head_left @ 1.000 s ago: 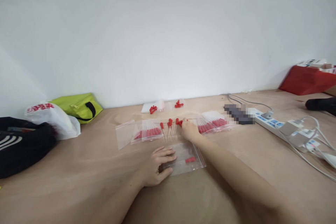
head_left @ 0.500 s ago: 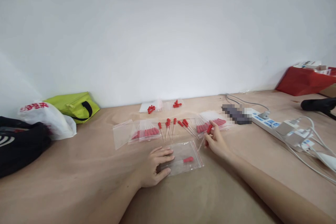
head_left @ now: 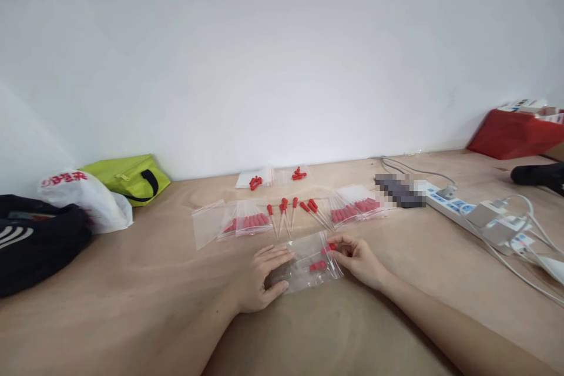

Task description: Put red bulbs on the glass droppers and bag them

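Note:
A clear zip bag point(head_left: 299, 285) lies in front of me, its zip end to the right. Inside it is one glass dropper with a red rubber bulb point(head_left: 318, 266). My left hand point(head_left: 267, 279) rests on the bag's left end, fingers stretched out and apart, thumb toward me. At the bag's right mouth, my right hand point(head_left: 359, 261) pinches a second dropper by its red bulb point(head_left: 328, 248); its thin tube points left, inside the bag. Beyond the bag, several loose droppers point(head_left: 284, 205) lie fanned on the brown tabletop.
Bags filled with droppers lie left point(head_left: 253, 220) and right point(head_left: 356, 205) of the loose ones. An unfilled bag point(head_left: 208, 224) is farther left. Red bulbs point(head_left: 255, 182) lie by the wall. A phone point(head_left: 400, 191) and power strip point(head_left: 458, 208) are right; a green bag point(head_left: 127, 176) is left.
My right hand has moved left and toward me, carrying the dropper from beside the bag into its mouth. My left hand stays on the bag.

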Demonstrator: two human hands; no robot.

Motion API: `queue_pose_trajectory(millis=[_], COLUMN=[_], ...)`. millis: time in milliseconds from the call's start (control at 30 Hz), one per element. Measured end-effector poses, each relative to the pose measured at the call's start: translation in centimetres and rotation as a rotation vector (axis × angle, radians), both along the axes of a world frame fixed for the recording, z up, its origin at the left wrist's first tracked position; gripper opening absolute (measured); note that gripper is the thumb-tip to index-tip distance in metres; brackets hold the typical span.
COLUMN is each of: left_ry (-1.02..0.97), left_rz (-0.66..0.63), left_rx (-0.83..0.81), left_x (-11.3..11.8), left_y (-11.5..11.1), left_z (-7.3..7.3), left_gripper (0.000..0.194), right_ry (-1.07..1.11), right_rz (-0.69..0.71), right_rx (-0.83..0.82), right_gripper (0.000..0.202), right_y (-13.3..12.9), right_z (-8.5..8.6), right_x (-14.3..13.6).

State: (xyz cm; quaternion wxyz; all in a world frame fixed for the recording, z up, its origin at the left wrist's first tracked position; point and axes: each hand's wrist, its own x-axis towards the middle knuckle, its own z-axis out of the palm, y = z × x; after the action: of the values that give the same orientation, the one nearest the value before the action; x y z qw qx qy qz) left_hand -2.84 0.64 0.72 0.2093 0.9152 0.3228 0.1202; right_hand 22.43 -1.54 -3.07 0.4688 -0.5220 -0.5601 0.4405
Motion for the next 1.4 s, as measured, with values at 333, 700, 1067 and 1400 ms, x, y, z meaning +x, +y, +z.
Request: queue_pose_trajectory(millis=[333, 700, 1067, 1400], left_ry=[0.004, -0.015, -0.02, 0.005], left_rz=[-0.002, -0.019, -0.019, -0.004], left_rx=[-0.008, -0.031, -0.04, -0.039], left_x=[0.2, 0.2, 0.2, 0.2], left_y=[0.0, 0.2, 0.2, 0.2], left_z=[0.4, 0.4, 0.2, 0.4], left_gripper=[0.045, 0.037, 0.037, 0.038], right_ry=[-0.302, -0.889, -1.068, -0.418], right_rz=[0.235, -0.099, -0.145, -0.174], right_rx=[0.168, 0.124, 0.034, 0.195], right_gripper=[0.034, 0.014, 0.024, 0.062], right_y=[0.9, 7.7, 9.5, 4.6], right_z=[1.0, 3.5, 3.5, 2.6], right_x=[0.0, -1.3, -5.2, 1.4])
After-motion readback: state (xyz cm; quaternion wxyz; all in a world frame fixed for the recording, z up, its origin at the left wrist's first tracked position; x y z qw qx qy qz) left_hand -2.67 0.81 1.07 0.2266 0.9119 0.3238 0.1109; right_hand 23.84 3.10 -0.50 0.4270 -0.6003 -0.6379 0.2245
